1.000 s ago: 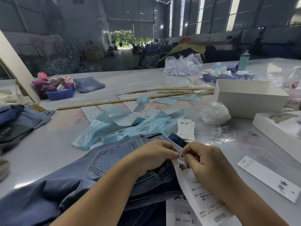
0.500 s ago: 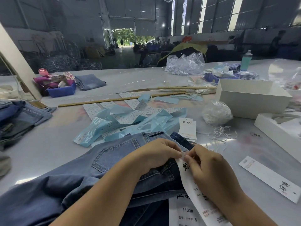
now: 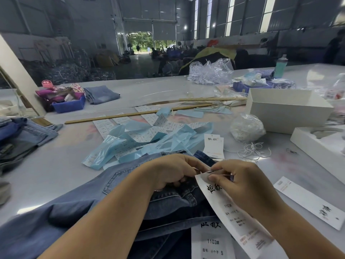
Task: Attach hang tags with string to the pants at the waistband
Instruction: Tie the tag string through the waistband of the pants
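Observation:
Blue denim pants (image 3: 78,208) lie across the near table with the waistband toward my hands. My left hand (image 3: 168,171) has its fingers curled over the waistband, pinching at the string end. My right hand (image 3: 240,184) pinches the top of a long white hang tag (image 3: 229,214) with black characters, thumb on its face. A thin string runs between the two hands' fingertips. A second tag (image 3: 211,243) lies flat on the pants below.
Loose white strings (image 3: 252,150) and a bag of string (image 3: 246,128) lie to the right. Small tags (image 3: 213,146), blue backing paper (image 3: 149,141), wooden rulers (image 3: 138,114), white boxes (image 3: 287,111), a long tag (image 3: 308,200) and stacked jeans (image 3: 20,135) surround the work spot.
My right hand has shifted slightly right and up with the tag's top. The left fingers stay pinched at the waistband. The tag now tilts more steeply.

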Available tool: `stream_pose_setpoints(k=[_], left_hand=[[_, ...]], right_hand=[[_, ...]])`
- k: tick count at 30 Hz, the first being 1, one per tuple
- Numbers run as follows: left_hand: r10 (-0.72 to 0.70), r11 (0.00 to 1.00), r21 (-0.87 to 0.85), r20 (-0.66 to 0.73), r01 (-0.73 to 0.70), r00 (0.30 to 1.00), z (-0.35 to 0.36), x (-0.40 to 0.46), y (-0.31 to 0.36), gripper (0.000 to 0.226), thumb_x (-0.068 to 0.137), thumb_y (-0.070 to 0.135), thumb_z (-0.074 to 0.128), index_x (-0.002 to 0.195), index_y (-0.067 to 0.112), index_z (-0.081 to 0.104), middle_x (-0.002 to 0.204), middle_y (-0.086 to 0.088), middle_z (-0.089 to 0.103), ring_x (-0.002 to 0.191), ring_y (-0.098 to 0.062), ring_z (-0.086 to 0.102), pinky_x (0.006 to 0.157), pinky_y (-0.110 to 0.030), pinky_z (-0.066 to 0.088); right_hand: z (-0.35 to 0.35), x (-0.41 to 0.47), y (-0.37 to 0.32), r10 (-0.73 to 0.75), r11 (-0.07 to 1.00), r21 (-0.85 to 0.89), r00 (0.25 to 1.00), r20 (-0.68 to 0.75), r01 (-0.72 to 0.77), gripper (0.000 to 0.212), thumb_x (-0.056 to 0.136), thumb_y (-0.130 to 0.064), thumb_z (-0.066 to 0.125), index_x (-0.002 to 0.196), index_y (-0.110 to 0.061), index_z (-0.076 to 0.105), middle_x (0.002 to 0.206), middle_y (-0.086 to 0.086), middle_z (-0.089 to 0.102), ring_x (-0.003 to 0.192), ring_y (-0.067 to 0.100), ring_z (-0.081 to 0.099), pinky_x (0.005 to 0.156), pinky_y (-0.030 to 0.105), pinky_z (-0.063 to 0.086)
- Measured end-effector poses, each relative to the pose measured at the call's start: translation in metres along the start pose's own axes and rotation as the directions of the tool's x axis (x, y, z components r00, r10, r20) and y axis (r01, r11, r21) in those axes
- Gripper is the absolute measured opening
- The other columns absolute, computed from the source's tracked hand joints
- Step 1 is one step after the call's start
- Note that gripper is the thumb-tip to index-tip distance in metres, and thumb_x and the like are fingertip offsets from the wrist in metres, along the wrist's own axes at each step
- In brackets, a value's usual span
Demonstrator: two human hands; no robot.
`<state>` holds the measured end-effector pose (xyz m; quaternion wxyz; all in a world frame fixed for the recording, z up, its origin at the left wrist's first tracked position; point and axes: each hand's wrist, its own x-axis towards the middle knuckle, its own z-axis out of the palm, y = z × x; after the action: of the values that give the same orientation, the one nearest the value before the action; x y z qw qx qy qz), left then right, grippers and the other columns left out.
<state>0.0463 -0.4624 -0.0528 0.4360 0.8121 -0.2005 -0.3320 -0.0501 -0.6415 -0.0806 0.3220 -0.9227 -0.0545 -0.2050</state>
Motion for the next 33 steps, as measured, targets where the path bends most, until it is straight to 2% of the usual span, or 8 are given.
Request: stream_pose_setpoints(k=[6,14,17,20,26,28,31,33], left_hand=[[0.011,0.999,0.047,0.042,-0.013,0.999,0.002,0.004,0.003,0.049,0.092,0.001,0.046,0.074,0.037,0.074,0.053,0.013,0.053,0.046,-0.003,0.039,0.043,-0.016,0.032],[0.024,0.992,0.126,0.034,-0.028,0.999,0.003,0.005,0.007,0.041,0.092,0.004,0.048,0.082,0.035,0.073,0.058,0.010,0.055,0.048,-0.008,0.037,0.043,-0.018,0.030],[0.042,0.981,0.186,0.074,-0.055,0.996,0.004,0.007,0.013,0.030,0.095,0.010,0.053,0.088,0.032,0.072,0.075,-0.003,0.057,0.065,-0.022,0.041,0.057,-0.028,0.035],[0.015,0.966,0.255,0.105,-0.042,0.994,0.004,0.009,0.016,0.016,0.097,0.025,0.059,0.090,0.031,0.071,0.086,-0.006,0.058,0.072,-0.020,0.045,0.066,-0.030,0.039],[-0.045,0.964,0.267,0.134,0.008,0.990,0.003,0.009,0.017,0.022,0.099,0.023,0.054,0.084,0.029,0.068,0.074,-0.003,0.049,0.054,-0.012,0.033,0.048,-0.023,0.027],[-0.044,0.973,0.229,0.178,0.002,0.983,0.001,0.008,0.018,0.027,0.099,0.017,0.052,0.080,0.029,0.068,0.072,-0.004,0.049,0.055,-0.012,0.032,0.049,-0.025,0.025],[-0.037,0.985,0.171,0.227,-0.002,0.973,-0.003,0.004,0.017,0.027,0.099,0.014,0.051,0.079,0.024,0.066,0.054,0.012,0.051,0.050,-0.005,0.035,0.047,-0.020,0.027],[-0.032,0.992,0.123,0.211,0.006,0.977,-0.005,0.003,0.014,0.026,0.098,0.020,0.054,0.075,0.025,0.065,0.051,0.016,0.049,0.049,-0.004,0.035,0.047,-0.018,0.028]], right_hand=[[0.000,-0.003,0.002,-0.110,0.992,-0.067,0.994,0.000,0.110,0.012,0.084,-0.025,0.074,0.096,-0.030,0.073,0.086,-0.017,0.067,0.079,0.005,0.063,0.070,0.035,0.053],[0.012,-0.016,0.003,-0.196,0.967,-0.199,0.963,-0.183,0.159,0.014,0.077,-0.020,0.082,0.082,-0.019,0.070,0.076,-0.011,0.066,0.061,0.013,0.062,0.050,0.035,0.053],[0.016,-0.020,0.004,-0.197,0.968,-0.199,0.955,-0.223,0.153,0.017,0.072,-0.016,0.086,0.078,-0.017,0.069,0.071,-0.010,0.065,0.056,0.014,0.060,0.047,0.031,0.052],[0.015,-0.021,0.006,-0.182,0.973,-0.182,0.961,-0.210,0.145,0.017,0.073,-0.018,0.086,0.076,-0.019,0.069,0.066,-0.014,0.058,0.054,0.008,0.052,0.050,0.021,0.044],[0.015,-0.020,0.003,-0.164,0.974,-0.186,0.969,-0.185,0.129,0.021,0.079,-0.029,0.080,0.076,-0.020,0.062,0.056,-0.018,0.038,0.047,0.009,0.037,0.047,0.023,0.035],[0.014,-0.018,0.000,-0.190,0.965,-0.216,0.964,-0.185,0.149,0.024,0.077,-0.028,0.082,0.075,-0.019,0.060,0.052,-0.016,0.043,0.043,0.011,0.041,0.042,0.024,0.038],[0.014,-0.017,-0.002,-0.201,0.958,-0.242,0.960,-0.194,0.152,0.024,0.076,-0.025,0.083,0.077,-0.020,0.059,0.056,-0.010,0.060,0.045,0.017,0.055,0.039,0.029,0.046],[0.014,-0.017,-0.002,-0.204,0.958,-0.245,0.957,-0.208,0.151,0.025,0.076,-0.024,0.082,0.078,-0.020,0.057,0.055,-0.011,0.057,0.044,0.018,0.055,0.039,0.028,0.045]])
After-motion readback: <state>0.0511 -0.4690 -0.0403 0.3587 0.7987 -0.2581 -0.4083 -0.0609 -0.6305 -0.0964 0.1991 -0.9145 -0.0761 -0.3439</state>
